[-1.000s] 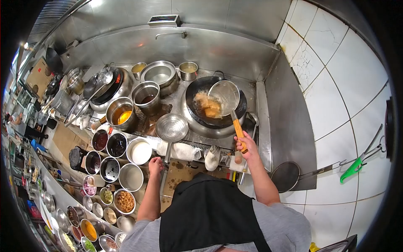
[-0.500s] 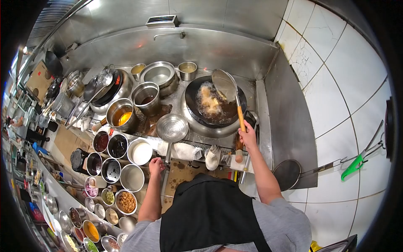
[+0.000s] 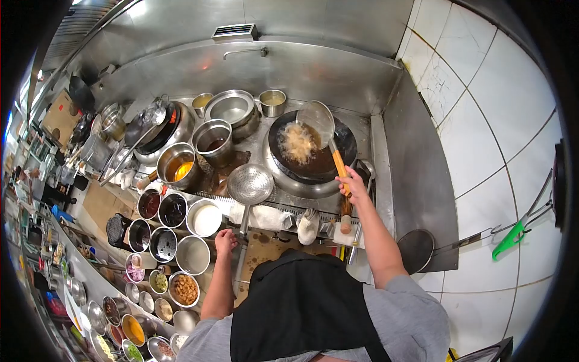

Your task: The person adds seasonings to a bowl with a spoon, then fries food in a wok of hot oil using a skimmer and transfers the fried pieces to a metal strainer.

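Observation:
My right hand (image 3: 354, 184) grips the wooden handle of a mesh skimmer (image 3: 318, 117). The skimmer's round head tilts over the right part of a dark wok (image 3: 345, 148). Pale golden pieces of food (image 3: 297, 143) bubble in the oil, left of the skimmer head. My left hand (image 3: 226, 241) hangs loosely curled in front of the counter, with nothing visible in it. Closest to it are the handle of a perforated ladle (image 3: 250, 184), which rests on the counter edge, and a pot of white contents (image 3: 204, 218).
Metal pots (image 3: 212, 142) stand left of the wok, with a second wok station (image 3: 175, 130) beyond. Containers of sauces and ingredients (image 3: 184, 289) crowd the left side. A steel wall (image 3: 416, 151) bounds the right. Another strainer (image 3: 416, 250) hangs at the lower right.
The skimmer head has moved left and down over the wok, and is turned more face-on. My right hand has shifted slightly left. My left hand stays curled in about the same place.

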Available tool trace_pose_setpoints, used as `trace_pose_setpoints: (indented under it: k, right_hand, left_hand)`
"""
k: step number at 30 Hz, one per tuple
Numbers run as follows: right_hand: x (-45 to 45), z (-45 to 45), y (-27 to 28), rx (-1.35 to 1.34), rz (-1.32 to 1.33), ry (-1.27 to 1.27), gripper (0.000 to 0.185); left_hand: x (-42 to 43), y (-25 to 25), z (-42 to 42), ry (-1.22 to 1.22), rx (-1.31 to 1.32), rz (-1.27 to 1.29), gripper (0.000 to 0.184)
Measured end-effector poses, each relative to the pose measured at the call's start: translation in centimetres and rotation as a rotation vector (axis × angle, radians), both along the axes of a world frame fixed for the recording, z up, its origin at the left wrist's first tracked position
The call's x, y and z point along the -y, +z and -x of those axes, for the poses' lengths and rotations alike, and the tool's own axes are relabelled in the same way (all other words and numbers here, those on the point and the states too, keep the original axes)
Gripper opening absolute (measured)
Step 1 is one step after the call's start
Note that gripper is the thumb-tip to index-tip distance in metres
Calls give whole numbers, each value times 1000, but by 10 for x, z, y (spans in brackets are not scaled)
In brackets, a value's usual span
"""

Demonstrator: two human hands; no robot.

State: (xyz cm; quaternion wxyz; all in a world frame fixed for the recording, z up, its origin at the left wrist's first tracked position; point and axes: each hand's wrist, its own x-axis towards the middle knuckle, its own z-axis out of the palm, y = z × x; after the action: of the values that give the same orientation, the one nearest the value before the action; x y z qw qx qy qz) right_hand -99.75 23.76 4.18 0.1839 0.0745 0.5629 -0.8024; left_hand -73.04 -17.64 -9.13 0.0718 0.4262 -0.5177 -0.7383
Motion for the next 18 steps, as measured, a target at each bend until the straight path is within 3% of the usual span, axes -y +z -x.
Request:
trace_pose_setpoints:
  k: [12,18]
  right_hand:
    - [-33,-35,31,23,7,218,67]
    - [-32,-64,49,-141,-263,122,67]
  left_hand:
    - [-1,3,5,28,-44,-28,15]
    - [1,0,11,14,-37,-54,16]
